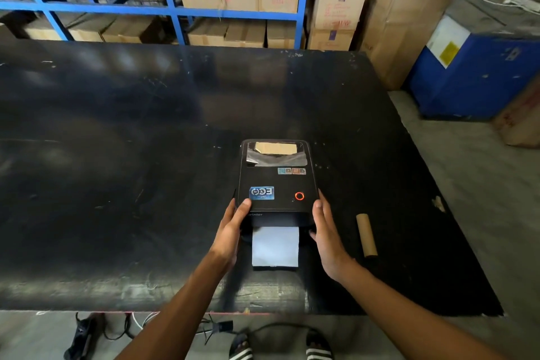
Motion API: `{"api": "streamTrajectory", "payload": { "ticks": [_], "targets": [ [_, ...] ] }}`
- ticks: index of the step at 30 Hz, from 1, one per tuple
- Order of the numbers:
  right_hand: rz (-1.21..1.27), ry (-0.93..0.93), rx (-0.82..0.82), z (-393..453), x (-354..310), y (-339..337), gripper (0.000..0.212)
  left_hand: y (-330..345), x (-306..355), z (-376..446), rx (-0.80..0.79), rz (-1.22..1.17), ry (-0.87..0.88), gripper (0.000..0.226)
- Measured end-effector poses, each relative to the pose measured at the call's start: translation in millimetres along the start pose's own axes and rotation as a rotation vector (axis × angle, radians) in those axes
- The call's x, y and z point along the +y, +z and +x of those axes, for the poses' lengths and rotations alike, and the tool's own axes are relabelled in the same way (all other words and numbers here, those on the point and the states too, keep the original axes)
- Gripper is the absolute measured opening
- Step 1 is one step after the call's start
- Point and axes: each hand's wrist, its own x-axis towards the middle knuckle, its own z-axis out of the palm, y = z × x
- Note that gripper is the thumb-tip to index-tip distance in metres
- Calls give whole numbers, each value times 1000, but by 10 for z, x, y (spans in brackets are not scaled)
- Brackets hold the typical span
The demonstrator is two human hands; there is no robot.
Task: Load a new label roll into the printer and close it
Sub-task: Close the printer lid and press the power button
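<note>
Both hands, left hand [230, 229] and right hand [327, 235], grip the boxy black printer [276, 181].

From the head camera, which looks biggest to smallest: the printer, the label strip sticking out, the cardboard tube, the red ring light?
1. Label printer
2. White label strip
3. Empty cardboard tube, narrower than the strip though about as long
4. Red ring light

one printer [276, 184], one cardboard core [366, 234], two hands [233, 231]

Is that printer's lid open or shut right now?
Shut. The lid lies flat on the printer body, with a label strip sticking out of the front slot.
</note>
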Motion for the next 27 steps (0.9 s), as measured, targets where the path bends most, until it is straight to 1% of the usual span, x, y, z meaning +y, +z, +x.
{"api": "streamTrajectory", "payload": {
  "ticks": [2, 3, 4, 5, 7, 8, 9, 10, 14, 15, 17, 19, 20, 23, 27],
  "targets": [
    [63, 100, 30, 31, 39, -3, 69, -17, -34, 9, -4, 17, 23, 71],
    [70, 137, 40, 46, 64, -9, 70, -28, -54, 10, -12, 32, 37, 64],
    [72, 157, 42, 58, 86, -14, 68, -41, -73, 5, -14, 42, 48, 64],
    [68, 161, 40, 67, 103, -19, 63, -54, -92, 1, -9, 44, 58, 70],
    [41, 137, 23, 67, 118, -26, 43, -81, -119, -5, -5, 46, 71, 81],
    [24, 123, 13, 65, 114, -25, 31, -92, -128, 5, -8, 49, 78, 80],
    [12, 117, 11, 65, 103, -19, 24, -101, -143, 22, -10, 51, 79, 76],
    [6, 120, 14, 57, 86, -12, 22, -110, -154, 36, -8, 50, 73, 72],
    [-8, 100, 16, 44, 60, 4, 32, -115, -166, 65, -21, 74, 67, 55],
    [-4, 100, 21, 42, 62, 2, 32, -114, -166, 69, -26, 75, 74, 56],
    [-1, 104, 27, 36, 62, 5, 33, -103, -148, 58, -37, 74, 87, 66],
    [-12, 112, 24, 28, 51, 4, 39, -90, -129, 42, -40, 83, 91, 72],
    [-19, 109, 20, 22, 42, 0, 40, -87, -130, 40, -36, 93, 92, 70],
    [-18, 98, 3, 17, 26, -9, 38, -92, -163, 54, -19, 107, 95, 52],
    [-16, 101, -12, 13, 18, -18, 41, -76, -179, 49, -5, 117, 84, 50]
  ]
}}
